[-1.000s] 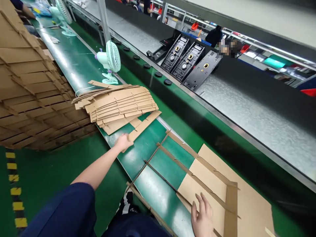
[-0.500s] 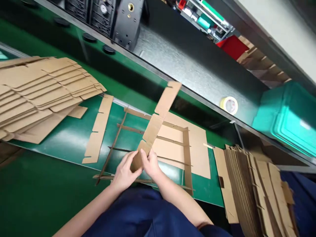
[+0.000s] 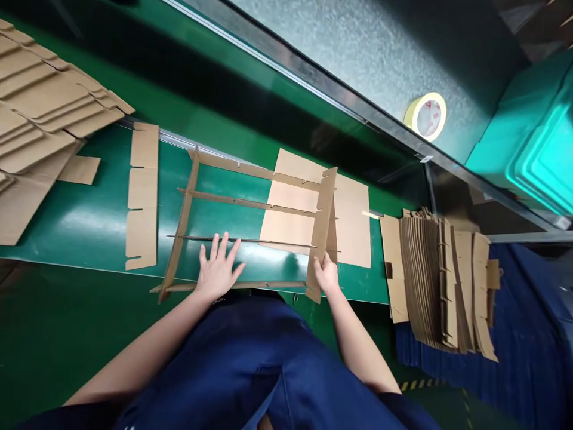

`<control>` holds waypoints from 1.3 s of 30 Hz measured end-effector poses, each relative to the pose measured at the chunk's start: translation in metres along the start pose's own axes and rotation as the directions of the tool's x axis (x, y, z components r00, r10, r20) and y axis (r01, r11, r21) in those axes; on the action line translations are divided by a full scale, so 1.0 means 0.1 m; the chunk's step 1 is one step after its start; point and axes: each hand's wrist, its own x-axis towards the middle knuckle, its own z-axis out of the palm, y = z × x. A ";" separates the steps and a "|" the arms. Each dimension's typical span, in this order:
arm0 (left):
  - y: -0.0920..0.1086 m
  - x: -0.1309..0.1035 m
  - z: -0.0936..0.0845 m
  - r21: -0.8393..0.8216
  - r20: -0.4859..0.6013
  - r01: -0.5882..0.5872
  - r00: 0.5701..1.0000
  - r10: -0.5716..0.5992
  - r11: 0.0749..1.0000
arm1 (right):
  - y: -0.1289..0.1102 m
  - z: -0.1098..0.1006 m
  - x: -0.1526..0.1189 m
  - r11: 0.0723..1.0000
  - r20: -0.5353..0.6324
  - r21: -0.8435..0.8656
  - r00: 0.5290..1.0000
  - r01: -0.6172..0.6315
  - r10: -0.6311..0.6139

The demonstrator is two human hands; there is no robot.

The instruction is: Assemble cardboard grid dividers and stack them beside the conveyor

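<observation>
A cardboard lattice [image 3: 182, 230] of slotted strips stands on the green table in front of me. My left hand [image 3: 219, 269] is spread, fingers apart, over the lattice's near left part, beside a long thin strip. Near the right end, my right hand [image 3: 326, 273] grips the lower part of a notched cardboard strip [image 3: 323, 224]. That strip stands tilted along the lattice's right side, just left of another cross strip [image 3: 332, 230]. Left of the lattice, a separate notched strip [image 3: 142, 197] lies flat. A flat cardboard sheet [image 3: 353, 221] lies under the lattice's right part.
Stacked cardboard [image 3: 40, 113] covers the far left. Upright cardboard pieces [image 3: 421, 275] stand at the right. Above runs a metal shelf [image 3: 353, 54] with a tape roll [image 3: 425, 116] and a teal bin [image 3: 537, 137].
The notched strip has moved from the middle to the lattice's right side, held now by my right hand alone. My left hand has let go and spread its fingers. The view has shifted.
</observation>
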 end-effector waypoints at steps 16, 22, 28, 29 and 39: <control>0.01 0.02 -0.01 -0.004 0.000 0.010 1.000 -0.010 1.000 | -0.19 0.26 0.12 0.924 0.034 -0.382 0.999 -0.001 0.015; 0.01 0.03 0.00 0.013 0.008 0.016 1.000 -0.016 1.000 | -0.23 0.25 0.10 0.902 0.065 -0.433 0.997 -0.008 0.040; 0.02 0.02 0.00 0.018 0.015 0.026 1.000 -0.027 0.999 | -0.19 0.27 0.05 0.884 0.113 -0.468 0.993 0.015 0.042; 0.03 0.02 -0.01 0.020 0.015 0.026 1.000 -0.026 0.999 | -0.19 0.29 0.06 0.881 0.122 -0.472 0.991 0.013 0.051; 0.03 -0.01 -0.01 -0.033 -0.003 0.027 1.000 -0.027 0.999 | -0.35 0.19 0.22 0.917 -0.018 -0.398 1.000 -0.017 0.011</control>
